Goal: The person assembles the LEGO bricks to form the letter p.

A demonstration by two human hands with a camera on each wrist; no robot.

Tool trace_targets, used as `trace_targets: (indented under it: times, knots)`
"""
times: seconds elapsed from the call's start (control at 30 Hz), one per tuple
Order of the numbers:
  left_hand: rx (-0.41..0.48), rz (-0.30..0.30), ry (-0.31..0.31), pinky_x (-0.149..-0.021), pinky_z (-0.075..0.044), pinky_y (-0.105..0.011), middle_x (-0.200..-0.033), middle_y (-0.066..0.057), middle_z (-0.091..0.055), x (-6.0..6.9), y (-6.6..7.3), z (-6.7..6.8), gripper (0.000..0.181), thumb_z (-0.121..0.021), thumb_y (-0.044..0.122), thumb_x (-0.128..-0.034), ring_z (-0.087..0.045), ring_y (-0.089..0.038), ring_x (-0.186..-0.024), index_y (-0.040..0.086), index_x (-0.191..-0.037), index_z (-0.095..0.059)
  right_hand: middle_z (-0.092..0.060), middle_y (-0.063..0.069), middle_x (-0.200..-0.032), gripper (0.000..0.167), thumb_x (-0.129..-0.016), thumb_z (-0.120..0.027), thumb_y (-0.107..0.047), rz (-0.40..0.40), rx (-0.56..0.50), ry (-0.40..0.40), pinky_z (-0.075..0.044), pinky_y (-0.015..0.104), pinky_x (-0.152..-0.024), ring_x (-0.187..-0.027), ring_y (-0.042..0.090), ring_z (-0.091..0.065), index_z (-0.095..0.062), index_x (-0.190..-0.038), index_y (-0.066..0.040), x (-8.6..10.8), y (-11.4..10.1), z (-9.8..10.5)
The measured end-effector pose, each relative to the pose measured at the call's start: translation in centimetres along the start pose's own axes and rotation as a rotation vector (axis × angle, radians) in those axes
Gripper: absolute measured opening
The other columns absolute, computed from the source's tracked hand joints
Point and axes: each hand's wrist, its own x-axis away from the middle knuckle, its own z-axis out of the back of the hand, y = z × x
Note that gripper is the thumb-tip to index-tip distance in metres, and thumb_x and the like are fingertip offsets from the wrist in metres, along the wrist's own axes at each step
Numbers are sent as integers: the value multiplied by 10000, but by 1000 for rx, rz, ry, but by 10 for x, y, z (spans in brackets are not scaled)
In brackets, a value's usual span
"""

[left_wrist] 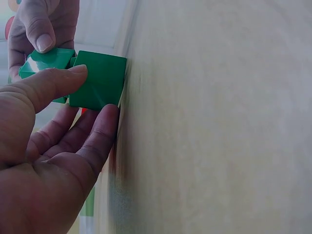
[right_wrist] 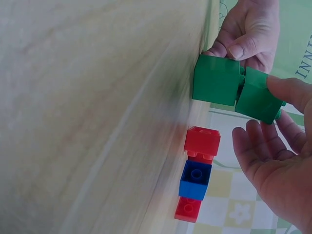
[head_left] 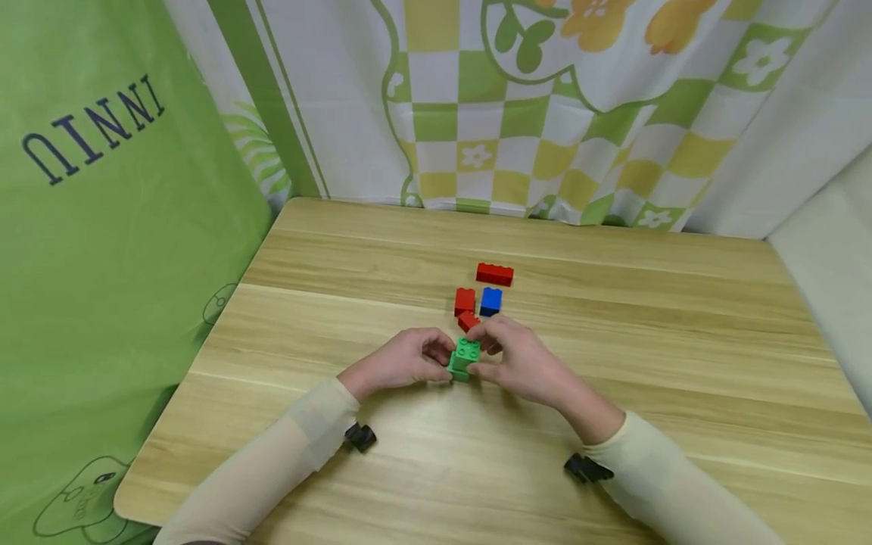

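Just below the centre of the head view, two green studded toy bricks are stacked on the wood-grain table (head_left: pixel 327 303). The left hand (head_left: pixel 409 359) pinches the lower green brick (right_wrist: pixel 216 80) between thumb and fingers; the right hand (head_left: pixel 521 362) has thumb and fingertips clamped on the upper green brick (right_wrist: pixel 257 95), which sits tilted, a gap showing along one side in the right wrist view. Above them in the head view lie a small red brick (head_left: pixel 468 322), a larger red brick (head_left: pixel 465 301), a blue brick (head_left: pixel 491 301) and, topmost, a long red brick (head_left: pixel 494 274).
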Motion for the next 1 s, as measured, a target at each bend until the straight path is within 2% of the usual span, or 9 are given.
trace_targets:
  times: [0.43, 0.73, 1.0]
  knots:
    - [-11, 0, 1, -861, -526, -293, -1039, -29, -662, 0, 1, -1, 374, -780, 103, -833, -636, -165, -971, 53, -1162, -608, -575, -39, -1051, 403, -810, -824, -190, 3, 33, 0, -529, 366, -834, -960, 199, -599, -635, -1162, -135, -1, -1, -2]
    - [-12, 2, -6, -861, -525, -295, -1044, -26, -663, 1, 0, -1, 369, -772, 108, -837, -635, -162, -975, 55, -1163, -609, -593, -44, -1033, 334, -860, -780, -278, 27, -46, -20, -527, 325, -800, -936, 197, -588, -647, -1143, -158, -2, 7, -3]
    - [-18, -4, -5, -857, -525, -284, -1029, -25, -665, -1, -1, 0, 365, -776, 107, -834, -634, -161, -966, 55, -1156, -612, -598, -35, -1018, 308, -868, -771, -284, 38, -68, -8, -535, 369, -790, -907, 201, -592, -658, -1125, -157, -3, 7, -3]
